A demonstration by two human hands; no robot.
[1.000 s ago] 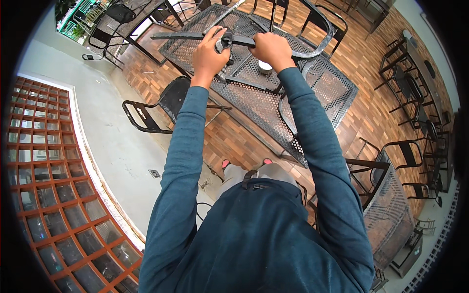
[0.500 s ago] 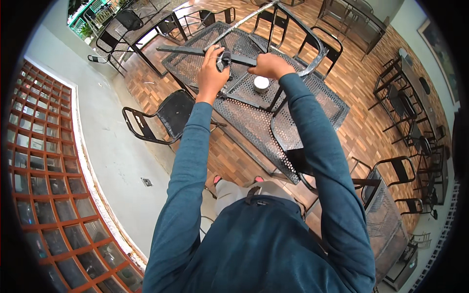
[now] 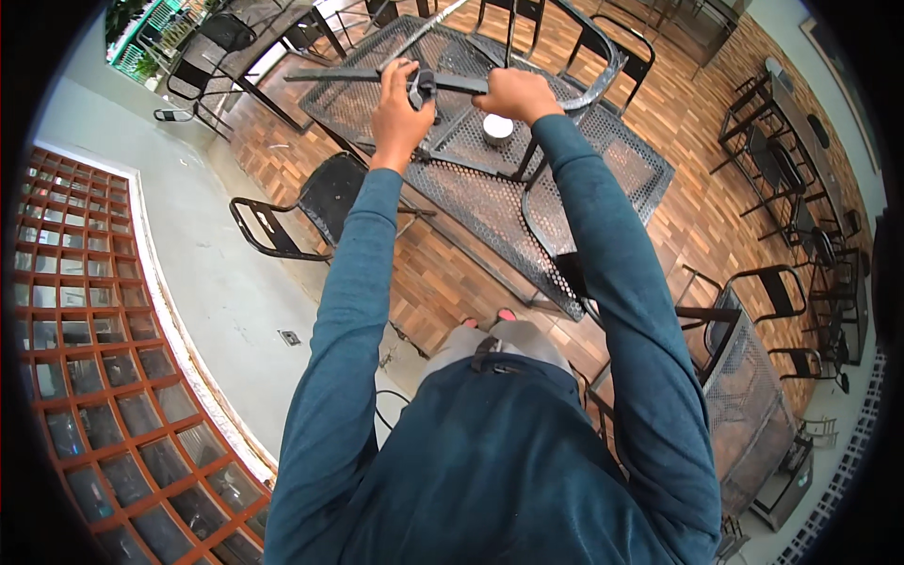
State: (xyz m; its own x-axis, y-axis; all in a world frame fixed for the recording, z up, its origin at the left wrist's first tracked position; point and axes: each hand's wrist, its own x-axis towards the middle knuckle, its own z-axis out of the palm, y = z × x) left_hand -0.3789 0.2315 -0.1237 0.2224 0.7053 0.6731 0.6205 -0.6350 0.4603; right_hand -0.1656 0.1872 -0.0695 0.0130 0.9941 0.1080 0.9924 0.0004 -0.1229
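Observation:
A long dark flat bar (image 3: pixel 339 74) is held crosswise above a black perforated metal table (image 3: pixel 471 202). My right hand (image 3: pixel 516 96) is closed around the bar's right end. At the bar's middle, my left hand (image 3: pixel 399 122) grips a black, chunky piece (image 3: pixel 423 88) set against the bar; its exact kind is unclear. Some of its fingers stretch up along the bar. Behind and under my hands a bent metal tube frame (image 3: pixel 593 89), partly silvery and partly dark, rests on the table. A small round white-topped container (image 3: pixel 497 130) stands on the tabletop below my right hand.
Left of the table stands a black chair (image 3: pixel 330 193). Another mesh table (image 3: pixel 753 405) with chairs is at the right. More tables and chairs line the right wall. A pale wall with an orange-framed glass-block panel (image 3: pixel 89 348) runs along my left.
The view has shifted, so the table and both hands appear slightly higher and further left. Both hands keep their grip on the bar and the black piece.

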